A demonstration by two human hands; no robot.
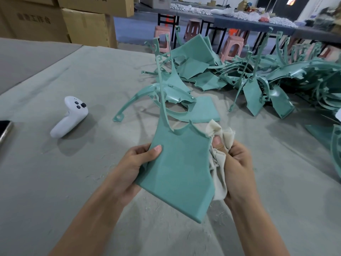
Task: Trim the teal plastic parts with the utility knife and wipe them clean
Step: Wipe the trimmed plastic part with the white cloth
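Above the table [55,182], a teal part [177,163] is being pinched at its left edge by the left hand [136,163]; a cloth [219,163] is being clamped at its right edge by the right hand [238,163].

I read the scene as moderately bright and evenly lit from overhead by diffuse light. The white controller [69,117] casts a soft-edged shadow on the grey table cover [55,182], and a paler patch lies just beside that shadow. The teal panel [177,169] and the cream cloth [219,174] at centre are sharp and free of glare. Focus softens toward the edges, where the cardboard boxes [83,24] and the pile of teal parts [313,76] smear. Wide-angle distortion bows the table's edges. A lit panel [291,0] at top right clips to orange-white.
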